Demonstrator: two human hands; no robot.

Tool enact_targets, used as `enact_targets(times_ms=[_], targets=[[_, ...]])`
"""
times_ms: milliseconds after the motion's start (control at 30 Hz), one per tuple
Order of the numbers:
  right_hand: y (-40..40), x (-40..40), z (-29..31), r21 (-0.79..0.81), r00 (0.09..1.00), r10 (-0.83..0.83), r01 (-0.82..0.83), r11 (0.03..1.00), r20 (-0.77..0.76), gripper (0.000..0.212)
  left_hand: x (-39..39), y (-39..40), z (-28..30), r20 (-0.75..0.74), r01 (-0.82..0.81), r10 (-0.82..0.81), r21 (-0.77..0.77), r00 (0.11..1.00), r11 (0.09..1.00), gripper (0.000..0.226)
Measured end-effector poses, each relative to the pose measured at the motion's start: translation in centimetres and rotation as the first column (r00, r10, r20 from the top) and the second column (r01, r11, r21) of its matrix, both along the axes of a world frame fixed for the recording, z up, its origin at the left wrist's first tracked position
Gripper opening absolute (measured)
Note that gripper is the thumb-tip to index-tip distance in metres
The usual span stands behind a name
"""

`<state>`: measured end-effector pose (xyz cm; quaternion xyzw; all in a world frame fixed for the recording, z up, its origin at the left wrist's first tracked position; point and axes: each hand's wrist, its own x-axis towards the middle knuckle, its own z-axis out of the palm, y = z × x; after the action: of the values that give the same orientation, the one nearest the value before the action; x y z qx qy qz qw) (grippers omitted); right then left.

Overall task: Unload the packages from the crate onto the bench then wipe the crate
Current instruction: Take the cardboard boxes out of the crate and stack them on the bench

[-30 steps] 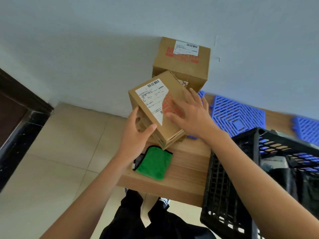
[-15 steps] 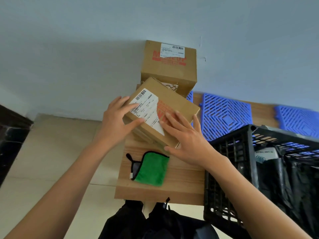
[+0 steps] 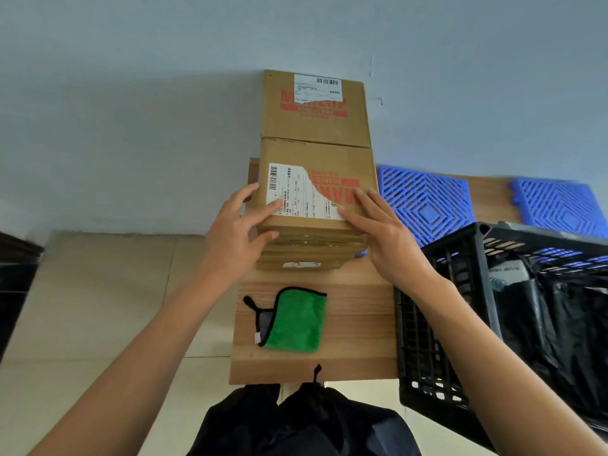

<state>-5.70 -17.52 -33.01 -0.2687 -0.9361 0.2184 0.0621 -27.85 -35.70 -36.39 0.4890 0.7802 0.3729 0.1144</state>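
Observation:
A brown cardboard package (image 3: 329,162) with a white shipping label lies on top of a stack of flatter packages (image 3: 306,258) on the wooden bench (image 3: 355,324). My left hand (image 3: 235,235) touches its left edge and front with spread fingers. My right hand (image 3: 385,232) rests on its right front corner, fingers straight. A taller package (image 3: 316,110) stands behind it against the wall. The black plastic crate (image 3: 437,311) sits on the bench to the right, with black plastic-wrapped packages (image 3: 559,317) inside. A green cloth (image 3: 296,320) lies on the bench in front of the stack.
Blue plastic grid mats (image 3: 424,199) lie on the bench behind the crate, another blue mat (image 3: 559,202) farther right. A pale wall runs behind the bench. Tiled floor (image 3: 115,291) lies to the left, with a dark cabinet (image 3: 16,274) at the far left edge.
The labelled package was tilted and held up in both hands; now it lies flat and square on the stack, with both hands loosened to its sides.

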Motion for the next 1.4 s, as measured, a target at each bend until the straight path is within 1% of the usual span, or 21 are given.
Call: enact_targets(times_ms=[67, 200, 300, 367, 433, 467, 567, 633, 733, 833, 1033, 1233, 1400], targets=[[-0.4, -0.1, -0.3, 0.002, 0.999, -0.033, 0.033, 0.999, -0.011, 0.080, -0.1, 0.0, -0.3, -0.007, 0.010, -0.010, 0.012, 1.000, 1.000, 0.061], [-1.0, -0.1, -0.4, 0.057, 0.998, -0.069, 0.070, 0.996, -0.010, 0.084, -0.4, -0.1, -0.3, -0.024, 0.037, -0.037, -0.004, 0.999, 0.999, 0.060], [-1.7, -0.1, -0.1, 0.098, 0.994, -0.109, 0.109, 0.989, 0.002, 0.081, -0.4, -0.2, 0.2, -0.103, 0.043, -0.049, -0.060, 0.994, 0.997, 0.059], [-2.3, -0.2, 0.3, 0.117, 0.992, -0.127, 0.126, 0.985, -0.003, 0.071, -0.2, -0.1, 0.7, -0.156, 0.042, -0.055, -0.087, 0.986, 0.995, 0.060], [-3.0, -0.2, 0.8, 0.110, 0.989, -0.142, 0.145, 0.983, -0.037, 0.060, 0.2, 0.1, 1.4, -0.203, 0.053, -0.071, -0.095, 0.977, 0.994, 0.061], [-3.3, 0.0, 1.1, 0.097, 0.987, -0.156, 0.160, 0.982, -0.048, 0.058, 0.5, 0.2, 1.8, -0.224, 0.054, -0.074, -0.096, 0.972, 0.994, 0.062], [-3.9, 1.1, 2.3, 0.043, 0.978, -0.199, 0.201, 0.979, -0.059, 0.059, 2.0, 0.8, 3.5, -0.267, 0.048, -0.066, -0.072, 0.961, 0.996, 0.061], [-4.0, 2.7, 3.3, 0.025, 0.972, -0.221, 0.224, 0.974, -0.080, 0.058, 3.8, 1.4, 4.9, -0.250, 0.080, -0.087, -0.038, 0.964, 0.996, 0.058], [-3.7, 6.2, 5.2, 0.016, 0.956, -0.268, 0.271, 0.962, -0.117, 0.056, 7.3, 2.7, 7.1, -0.213, 0.168, -0.161, 0.014, 0.964, 0.986, 0.057], [-3.1, 11.0, 7.2, -0.006, 0.942, -0.312, 0.314, 0.950, -0.126, 0.056, 12.2, 4.3, 9.1, -0.168, 0.240, -0.233, 0.025, 0.958, 0.970, 0.058], [-2.2, 23.9, 9.2, -0.083, 0.889, -0.437, 0.430, 0.899, -0.137, 0.056, 24.1, 8.4, 11.0, -0.146, 0.374, -0.365, 0.036, 0.919, 0.927, 0.050], [-0.4, 36.7, 8.8, -0.142, 0.844, -0.535, 0.527, 0.838, -0.028, 0.059, 34.3, 11.7, 11.0, -0.123, 0.466, -0.466, -0.028, 0.876, 0.884, 0.044], [1.1, 42.4, 8.3, -0.161, 0.827, -0.561, 0.558, 0.814, 0.034, 0.062, 39.3, 13.5, 10.8, -0.112, 0.494, -0.502, -0.097, 0.857, 0.864, 0.041]])
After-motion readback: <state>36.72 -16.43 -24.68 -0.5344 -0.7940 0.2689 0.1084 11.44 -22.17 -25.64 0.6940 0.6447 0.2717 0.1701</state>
